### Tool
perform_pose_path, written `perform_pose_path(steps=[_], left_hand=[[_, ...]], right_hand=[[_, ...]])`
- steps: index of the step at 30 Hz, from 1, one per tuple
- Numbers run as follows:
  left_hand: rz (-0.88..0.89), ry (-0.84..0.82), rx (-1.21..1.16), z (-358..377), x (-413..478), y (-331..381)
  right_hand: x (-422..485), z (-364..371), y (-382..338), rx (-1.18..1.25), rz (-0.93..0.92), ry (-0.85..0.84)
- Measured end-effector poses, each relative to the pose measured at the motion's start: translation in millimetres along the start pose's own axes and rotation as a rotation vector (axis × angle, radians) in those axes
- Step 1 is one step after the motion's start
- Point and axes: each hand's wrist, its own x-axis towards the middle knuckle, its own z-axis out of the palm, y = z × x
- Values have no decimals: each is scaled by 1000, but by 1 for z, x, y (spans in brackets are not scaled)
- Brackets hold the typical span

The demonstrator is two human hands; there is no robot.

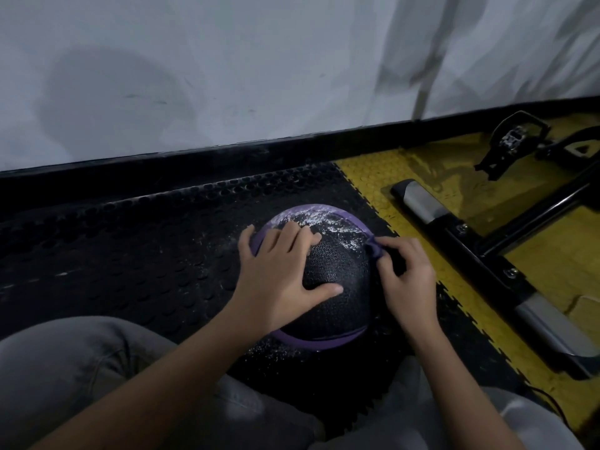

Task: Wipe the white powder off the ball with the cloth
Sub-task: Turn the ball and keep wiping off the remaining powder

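Powder (328, 222) streaks the far crown of the ball (337, 287), which sits on the black mat (130, 254) between our knees. Our left hand (279, 271) lies spread on top, fingers straight, pressing it steady. Our right hand (406, 280) pinches the cloth (375, 248), bunched against the ball's right shoulder, just beside the powder. To wipe well, we judge, we should hold the left palm firm so the ball cannot roll, draw the cloth across the streaks in overlapping passes, and turn it to a clean face as it loads.
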Motion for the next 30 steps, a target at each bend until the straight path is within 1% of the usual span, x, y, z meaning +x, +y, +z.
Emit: perform_pose_path(steps=[3,5,6,9,10,11,16,17,18,21,22,23,25,28,29,30], left_hand=[[-19,-15,4,1,2,1],[-32,-38,-10,0,2,0],[-40,-50,-22,-2,2,-1],[-38,-56,-52,-2,2,0],[-34,-49,-62,-1,2,1],[-30,-39,-70,0,3,2],[-37,39,-74,7,0,-3],[-39,34,-84,6,-1,-4],[-41,24,-95,5,-1,-4],[-38,-1,-111,3,0,-2],[-37,0,-110,4,1,-1],[-38,3,-108,5,2,0],[-46,20,-110,7,2,1],[-53,41,-117,8,0,-1],[-48,49,-116,8,0,-2],[-41,55,-114,8,-1,-3]], right_hand=[[-18,0,-13,-85,-199,-21],[-18,0,-13,-117,-249,-39],[-13,0,-8,-115,-224,-35],[7,0,5,-30,-11,-4],[10,-1,7,-2,34,-8],[10,-2,6,-6,28,-14],[-15,-2,-16,-145,-264,-63],[-14,-2,-16,-149,-284,-62],[-10,-1,-11,-138,-257,-50],[10,-2,5,-74,-25,-20],[14,-3,9,-51,27,-27],[14,-3,9,-48,37,-33],[4,-3,-2,-87,-40,-22],[-11,-1,-19,-191,-244,-31],[-11,0,-20,-212,-283,-32],[-6,1,-18,-200,-276,-32]])
